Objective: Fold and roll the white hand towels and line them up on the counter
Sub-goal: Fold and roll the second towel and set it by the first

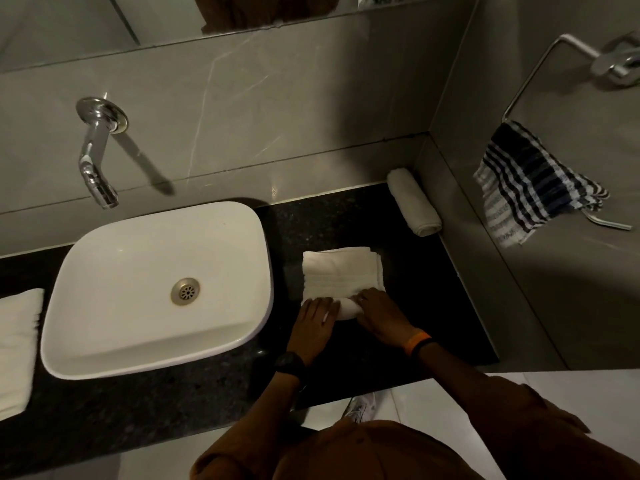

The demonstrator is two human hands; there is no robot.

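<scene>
Flat white towel (17, 348) at far left of counter (138, 410), then sink (156, 289). Right of sink: left hand (313, 323) and right hand (381, 315) both pressing down on near rolled edge of folded towel (341, 271). Finished roll (414, 207) in back right corner.

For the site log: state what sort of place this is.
Most likely a bathroom, perhaps a hotel's. A white basin sits on a dark counter under a wall-mounted tap, a towel ring holds a striped cloth, and a rolled white towel lies in the corner.
</scene>
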